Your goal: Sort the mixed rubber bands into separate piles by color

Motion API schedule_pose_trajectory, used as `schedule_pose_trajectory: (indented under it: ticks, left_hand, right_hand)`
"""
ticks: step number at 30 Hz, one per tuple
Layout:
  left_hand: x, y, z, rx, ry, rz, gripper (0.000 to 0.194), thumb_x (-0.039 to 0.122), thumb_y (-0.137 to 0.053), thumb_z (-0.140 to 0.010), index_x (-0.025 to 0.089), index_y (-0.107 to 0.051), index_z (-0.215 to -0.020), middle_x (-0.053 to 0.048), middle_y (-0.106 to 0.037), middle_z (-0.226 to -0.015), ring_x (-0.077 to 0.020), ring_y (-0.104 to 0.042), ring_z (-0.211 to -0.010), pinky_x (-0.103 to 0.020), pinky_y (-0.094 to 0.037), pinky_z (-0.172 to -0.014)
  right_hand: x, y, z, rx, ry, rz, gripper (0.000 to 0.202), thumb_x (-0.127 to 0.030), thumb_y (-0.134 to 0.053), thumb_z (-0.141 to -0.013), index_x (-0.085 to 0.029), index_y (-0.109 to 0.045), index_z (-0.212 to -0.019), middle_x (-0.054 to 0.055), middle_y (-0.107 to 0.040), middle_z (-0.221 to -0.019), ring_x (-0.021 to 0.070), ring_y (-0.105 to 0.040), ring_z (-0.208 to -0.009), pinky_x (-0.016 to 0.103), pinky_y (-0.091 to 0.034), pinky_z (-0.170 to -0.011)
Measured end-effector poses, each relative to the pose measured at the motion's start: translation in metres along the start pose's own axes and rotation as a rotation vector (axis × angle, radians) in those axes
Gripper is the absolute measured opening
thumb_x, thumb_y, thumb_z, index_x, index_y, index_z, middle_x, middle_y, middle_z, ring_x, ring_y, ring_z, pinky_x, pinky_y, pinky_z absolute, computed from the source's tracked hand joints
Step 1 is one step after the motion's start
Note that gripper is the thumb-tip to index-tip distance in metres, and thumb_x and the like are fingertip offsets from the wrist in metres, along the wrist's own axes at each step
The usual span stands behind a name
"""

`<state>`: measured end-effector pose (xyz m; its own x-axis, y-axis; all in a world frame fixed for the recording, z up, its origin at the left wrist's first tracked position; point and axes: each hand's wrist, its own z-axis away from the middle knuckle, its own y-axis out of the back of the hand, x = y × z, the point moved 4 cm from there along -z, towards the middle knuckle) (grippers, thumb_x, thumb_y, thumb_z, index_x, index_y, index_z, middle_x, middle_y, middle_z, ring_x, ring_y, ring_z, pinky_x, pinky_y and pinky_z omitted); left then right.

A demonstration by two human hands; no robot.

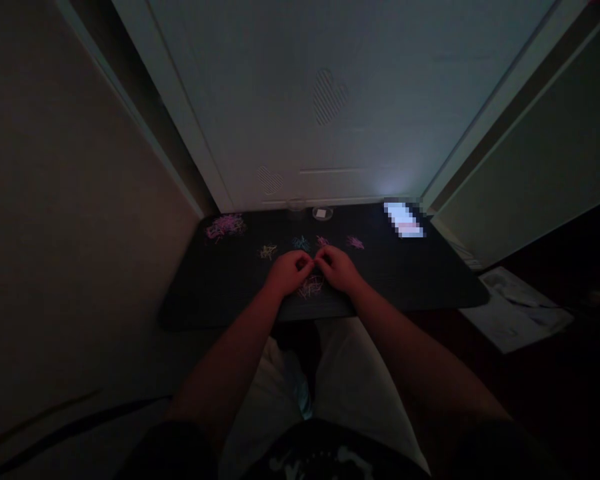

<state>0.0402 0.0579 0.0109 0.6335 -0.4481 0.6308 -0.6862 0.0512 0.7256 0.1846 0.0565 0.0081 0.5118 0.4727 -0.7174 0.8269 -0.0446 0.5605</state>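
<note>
My left hand (289, 272) and my right hand (338, 268) meet over the dark table (205, 287), thumbs and forefingers pinched together. Whatever they hold between the fingertips is too small and dim to name. Just below the fingertips lies a loose pile of pale thin pieces (311, 287). Beyond my hands are small piles: yellowish (267, 251), blue (301, 243), pink (322, 241) and purple-pink (355, 242). A larger pink and purple pile (225, 227) sits at the table's far left.
A clear round dish (323, 213) with a white square stands at the back edge, beside a faint clear container (297, 208). A lit phone (404, 220) lies at the back right. A white panel with heart shapes (329, 98) rises behind the table.
</note>
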Motion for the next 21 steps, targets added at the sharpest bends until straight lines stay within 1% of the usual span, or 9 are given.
schedule_pose_trajectory:
  ticks: [6, 12, 16, 21]
  left_hand:
    - [-0.001, -0.001, -0.001, 0.013, -0.012, 0.025, 0.020, 0.034, -0.052, -0.080, 0.017, -0.062, -0.077, -0.001, -0.062, -0.073, -0.0127, -0.054, -0.068, -0.024, -0.040, -0.062]
    - [0.000, 0.001, -0.001, 0.012, 0.000, 0.046, 0.017, 0.031, -0.053, -0.079, 0.017, -0.062, -0.076, -0.001, -0.063, -0.074, -0.0130, -0.054, -0.069, -0.024, -0.041, -0.063]
    - [0.000, 0.000, -0.001, 0.013, -0.005, 0.054, 0.015, 0.030, -0.054, -0.078, 0.017, -0.062, -0.076, -0.001, -0.062, -0.074, -0.0129, -0.054, -0.069, -0.025, -0.041, -0.063]
    - [0.001, 0.000, -0.001, 0.005, 0.001, 0.070, 0.016, 0.029, -0.053, -0.078, 0.017, -0.062, -0.075, -0.001, -0.063, -0.074, -0.0126, -0.054, -0.068, -0.025, -0.041, -0.063]
  right_hand:
    - [0.000, 0.000, 0.000, -0.008, -0.003, 0.016, 0.007, -0.019, -0.046, -0.080, -0.018, -0.052, -0.076, 0.002, -0.055, -0.075, 0.0140, -0.049, -0.070, 0.026, -0.037, -0.065]
    - [-0.003, 0.003, 0.001, 0.018, -0.034, 0.009, 0.008, -0.020, -0.042, -0.081, -0.019, -0.048, -0.076, 0.002, -0.053, -0.074, 0.0141, -0.047, -0.068, 0.026, -0.037, -0.064]
    - [-0.003, 0.008, 0.000, 0.065, -0.057, 0.003, 0.009, -0.020, -0.041, -0.082, -0.019, -0.046, -0.075, 0.001, -0.051, -0.072, 0.0140, -0.047, -0.066, 0.027, -0.036, -0.064]
    - [0.007, 0.012, 0.000, 0.150, -0.126, -0.078, 0.011, -0.024, -0.042, -0.083, -0.019, -0.046, -0.074, 0.000, -0.051, -0.069, 0.0131, -0.047, -0.064, 0.027, -0.037, -0.062]
